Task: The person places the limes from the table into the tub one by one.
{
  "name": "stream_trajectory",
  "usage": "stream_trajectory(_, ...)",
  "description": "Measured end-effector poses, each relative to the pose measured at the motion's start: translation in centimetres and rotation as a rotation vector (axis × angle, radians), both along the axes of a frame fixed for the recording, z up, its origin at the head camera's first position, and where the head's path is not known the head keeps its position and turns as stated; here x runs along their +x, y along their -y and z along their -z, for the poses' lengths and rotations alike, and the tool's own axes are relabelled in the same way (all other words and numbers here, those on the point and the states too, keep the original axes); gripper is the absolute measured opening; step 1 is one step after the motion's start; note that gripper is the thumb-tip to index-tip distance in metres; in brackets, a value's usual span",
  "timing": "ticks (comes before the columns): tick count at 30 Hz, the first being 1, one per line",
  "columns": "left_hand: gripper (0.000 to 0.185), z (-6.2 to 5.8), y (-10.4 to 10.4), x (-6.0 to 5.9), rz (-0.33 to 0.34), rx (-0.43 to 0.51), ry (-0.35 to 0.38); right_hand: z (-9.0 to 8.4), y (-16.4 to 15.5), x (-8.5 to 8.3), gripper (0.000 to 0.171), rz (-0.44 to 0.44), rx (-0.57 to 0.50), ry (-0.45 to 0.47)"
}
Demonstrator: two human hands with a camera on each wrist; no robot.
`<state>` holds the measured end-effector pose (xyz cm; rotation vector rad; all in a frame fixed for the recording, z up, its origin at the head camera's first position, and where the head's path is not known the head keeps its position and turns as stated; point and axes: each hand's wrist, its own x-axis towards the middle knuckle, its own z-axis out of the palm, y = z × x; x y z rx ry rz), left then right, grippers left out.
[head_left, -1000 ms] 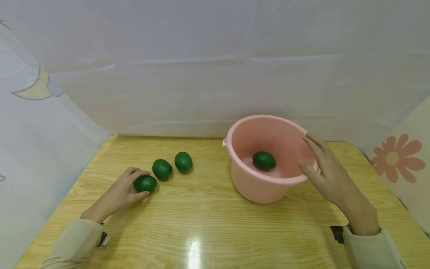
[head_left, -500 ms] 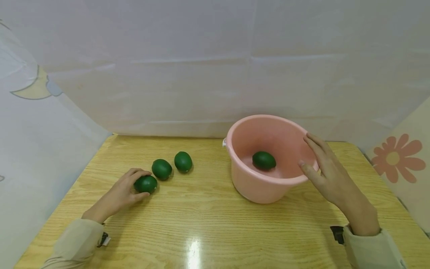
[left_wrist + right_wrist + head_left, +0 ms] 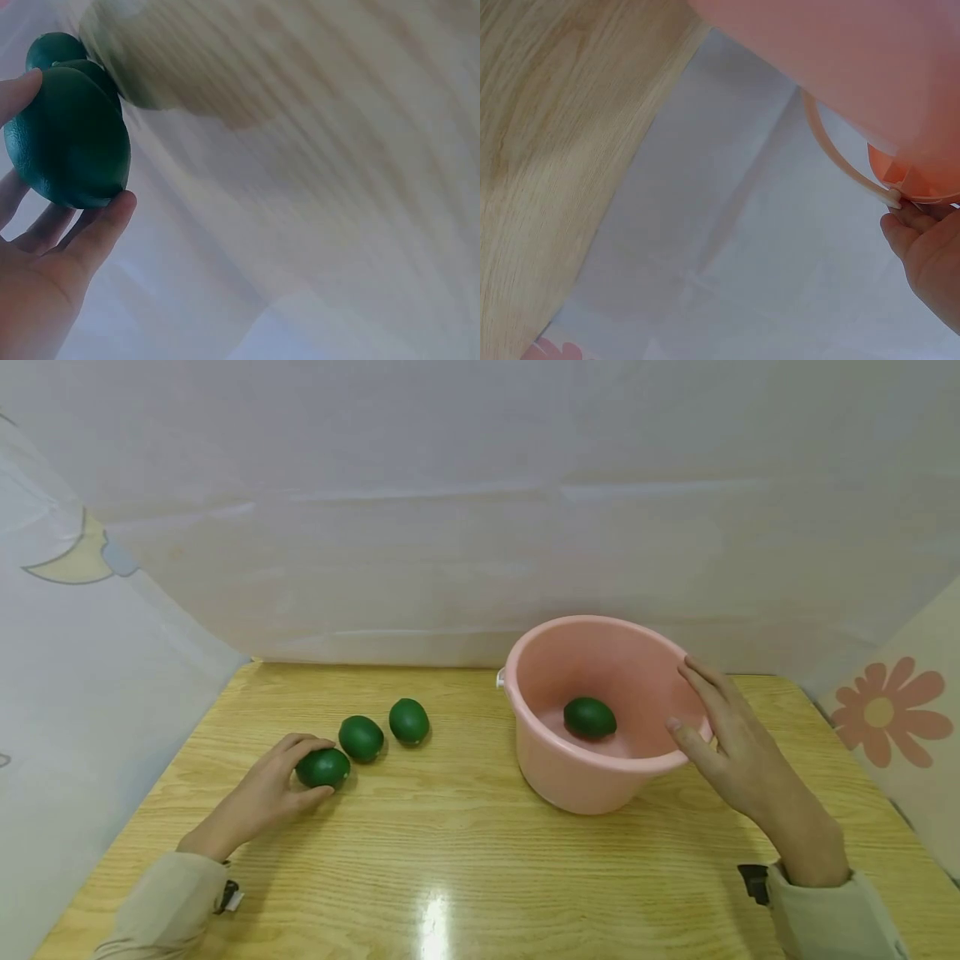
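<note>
Pale sheeting hangs behind and to both sides of a light wooden worktop; the left sheet carries a moon print and the right one a pink flower.

Taking the pink bucket as the landmark: it stands on the right half of the worktop, and one green fruit lies on its floor. The right hand rests against the bucket's right rim, its fingers straight and slightly spread along the wall, thumb at the outer edge. In the right wrist view the fingertips meet the bucket's thin white handle just under the rim.

Well to the left of the bucket, three more green fruits lie in a short slanting row. The one nearest the bucket and the middle one sit free, close together. The one farthest from the bucket is gripped by the left hand, fingers curled over its top and thumb pressed beneath. It touches the middle fruit or lies just beside it; which cannot be told.
</note>
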<state>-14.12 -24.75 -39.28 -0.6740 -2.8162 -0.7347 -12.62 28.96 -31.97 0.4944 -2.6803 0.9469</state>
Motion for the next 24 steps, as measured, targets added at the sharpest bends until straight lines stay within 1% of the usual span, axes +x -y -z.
stream_trajectory(6,0.056,-0.4,-0.2,0.0,-0.004,0.006,-0.041,0.1,-0.1,0.0,0.067,0.0,-0.001,0.002)
stream_trajectory(13,0.055,-1.1,-0.8,0.2,0.001,0.015,-0.039,0.1,-0.1,0.0,0.067,-0.003,-0.005,-0.003)
stream_trajectory(20,0.056,-1.6,-1.3,0.3,0.008,0.007,-0.07,0.1,-0.1,0.0,0.067,0.0,0.001,0.003)
stream_trajectory(24,0.057,-1.9,-1.6,0.3,0.011,0.011,-0.073,0.1,-0.1,0.0,0.067,0.001,0.002,-0.004)
